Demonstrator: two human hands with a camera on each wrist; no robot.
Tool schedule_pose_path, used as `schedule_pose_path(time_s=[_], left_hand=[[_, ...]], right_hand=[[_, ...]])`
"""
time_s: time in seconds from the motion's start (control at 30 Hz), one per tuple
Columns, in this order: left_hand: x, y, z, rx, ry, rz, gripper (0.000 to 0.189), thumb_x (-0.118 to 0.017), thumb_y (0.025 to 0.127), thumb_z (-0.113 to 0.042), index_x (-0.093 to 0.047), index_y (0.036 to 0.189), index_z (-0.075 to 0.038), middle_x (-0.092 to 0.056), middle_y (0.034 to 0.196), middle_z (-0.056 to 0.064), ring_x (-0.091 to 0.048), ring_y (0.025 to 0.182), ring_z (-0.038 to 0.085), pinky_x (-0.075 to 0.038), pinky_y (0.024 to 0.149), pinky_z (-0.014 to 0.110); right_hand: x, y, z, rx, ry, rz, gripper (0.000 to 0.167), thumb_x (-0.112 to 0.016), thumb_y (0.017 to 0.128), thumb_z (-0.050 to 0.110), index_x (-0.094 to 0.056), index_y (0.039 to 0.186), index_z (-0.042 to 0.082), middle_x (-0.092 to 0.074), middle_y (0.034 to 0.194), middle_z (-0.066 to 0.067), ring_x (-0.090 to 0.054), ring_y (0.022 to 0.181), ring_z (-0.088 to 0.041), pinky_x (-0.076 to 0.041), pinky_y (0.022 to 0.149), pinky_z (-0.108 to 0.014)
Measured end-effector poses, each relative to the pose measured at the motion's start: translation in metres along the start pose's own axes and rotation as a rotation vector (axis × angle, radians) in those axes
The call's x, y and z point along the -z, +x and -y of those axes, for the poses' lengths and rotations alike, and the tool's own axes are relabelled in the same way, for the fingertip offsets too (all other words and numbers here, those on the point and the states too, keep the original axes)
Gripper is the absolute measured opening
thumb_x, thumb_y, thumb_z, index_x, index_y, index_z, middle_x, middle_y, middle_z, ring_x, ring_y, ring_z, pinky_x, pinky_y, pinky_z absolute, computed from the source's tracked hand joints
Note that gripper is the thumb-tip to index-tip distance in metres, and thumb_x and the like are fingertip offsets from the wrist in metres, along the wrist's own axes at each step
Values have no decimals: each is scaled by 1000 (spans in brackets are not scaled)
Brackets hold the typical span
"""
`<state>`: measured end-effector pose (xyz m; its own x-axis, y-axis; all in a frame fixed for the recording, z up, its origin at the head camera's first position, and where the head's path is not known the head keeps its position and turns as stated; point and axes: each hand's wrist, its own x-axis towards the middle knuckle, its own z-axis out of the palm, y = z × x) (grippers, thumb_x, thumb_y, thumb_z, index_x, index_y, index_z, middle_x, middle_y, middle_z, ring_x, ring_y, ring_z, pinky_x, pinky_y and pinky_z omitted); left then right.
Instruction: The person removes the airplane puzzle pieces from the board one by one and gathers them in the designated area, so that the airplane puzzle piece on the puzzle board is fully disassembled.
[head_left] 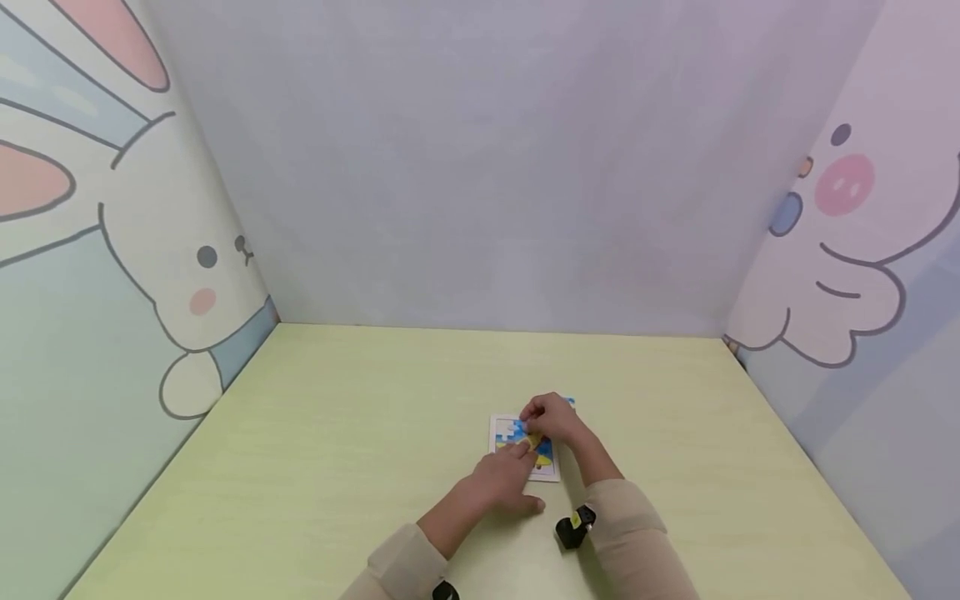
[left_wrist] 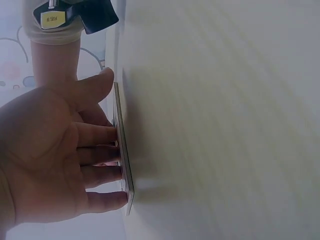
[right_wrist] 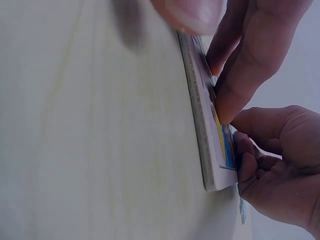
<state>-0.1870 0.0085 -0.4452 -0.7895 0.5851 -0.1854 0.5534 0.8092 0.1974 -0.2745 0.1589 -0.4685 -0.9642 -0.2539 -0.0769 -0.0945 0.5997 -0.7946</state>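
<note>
A small jigsaw puzzle in a white frame (head_left: 546, 477) lies flat on the table, with blue and yellow picture pieces inside it. My left hand (head_left: 504, 481) reaches over its lower left part, fingers nearly straight and fingertips on the puzzle; the thumb sticks out to the side. In the left wrist view those fingers touch the frame (left_wrist: 123, 145), seen edge-on. My right hand (head_left: 557, 419) is at the upper right of the puzzle. Its fingers are curled and its thumb (right_wrist: 265, 125) meets the surface beside a left fingertip. Whether it pinches a piece is hidden.
A blue piece (head_left: 570, 402) shows partly behind the right hand, off the frame. The pale yellow table (head_left: 360, 400) is bounded by a plain back wall (head_left: 480, 167) and side walls with cartoon animals. Black wrist devices (head_left: 573, 530) sit at both sleeves.
</note>
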Motion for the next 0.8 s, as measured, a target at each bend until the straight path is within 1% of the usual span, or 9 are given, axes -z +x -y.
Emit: schedule_pose_path(time_s=[0.13, 0.27, 0.57, 0.8], left_hand=[[0, 1, 0, -5, 17, -6, 75, -66, 81, -50, -45, 137, -6, -37, 144, 7, -33, 131, 22, -38, 97, 38], [0, 0, -1, -3, 11, 3, 76, -66, 80, -50, -44, 138, -7, -36, 144, 7, -32, 131, 23, -38, 97, 39], [0, -2, 0, 4, 11, 8, 76, -66, 80, -50, -44, 138, -8, -37, 144, 6, -32, 132, 22, -38, 97, 39], [0, 0, 0, 5, 25, 11, 74, -67, 81, -48, -43, 139, -8, -36, 144, 6, -33, 131, 23, -39, 96, 39]], right_hand=[[0, 1, 3, -19, -19, 11, 4, -67, 81, 2, -65, 84, 0, -57, 72, -3, -50, 59, -16, -43, 53, -27], [2, 1, 4, -45, -8, 32, 4, -67, 81, 1, -65, 83, 1, -57, 71, -3, -50, 58, -16, -43, 53, -26], [3, 4, 0, -42, 21, 69, 5, -67, 82, 0, -65, 85, 2, -57, 73, -3, -51, 60, -17, -44, 55, -27], [4, 4, 1, -33, 74, 74, 5, -64, 82, -2, -62, 86, 1, -55, 74, -6, -50, 59, -18, -44, 54, -29]])
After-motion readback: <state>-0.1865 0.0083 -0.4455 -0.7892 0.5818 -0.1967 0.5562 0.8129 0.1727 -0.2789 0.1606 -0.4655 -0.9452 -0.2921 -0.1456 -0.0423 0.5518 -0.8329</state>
